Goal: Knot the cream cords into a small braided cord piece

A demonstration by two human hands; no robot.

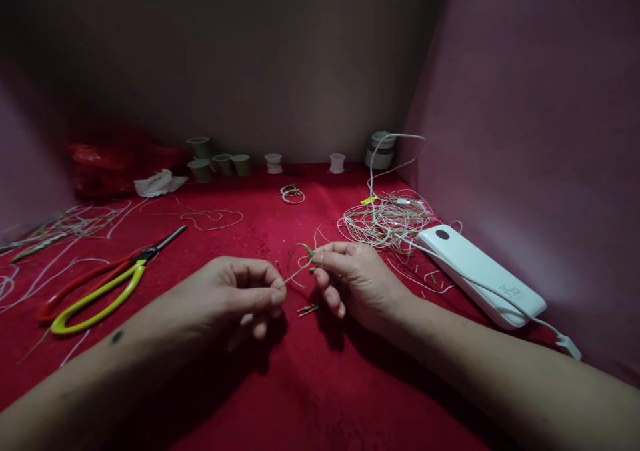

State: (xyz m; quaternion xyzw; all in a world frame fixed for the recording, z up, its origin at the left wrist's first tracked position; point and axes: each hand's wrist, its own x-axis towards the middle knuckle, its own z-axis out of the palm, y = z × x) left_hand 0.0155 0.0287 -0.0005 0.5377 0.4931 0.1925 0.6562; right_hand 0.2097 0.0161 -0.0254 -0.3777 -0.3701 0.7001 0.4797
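Between finger and thumb of my left hand (255, 291) is the end of a thin pale cord (291, 278), stretched toward the right. My right hand (347, 271) pinches a small green knotted cord bracelet (309, 254), whose loop and loose ends stand out above the fingertips. Both hands are held over the red cloth (300, 384), a short gap apart. Under my right fingers lies a small piece of green and orange cord (307, 310). Part of the knotted section is hidden by my right thumb and fingers.
Scissors (100, 291) with red and yellow handles lie at left, near loose cords (75, 224). A tangled cord pile (385, 221) and white power bank (485, 278) with a cable are at right. Thread spools (241, 164), a jar (381, 151) and finished-looking loops (292, 194) stand behind.
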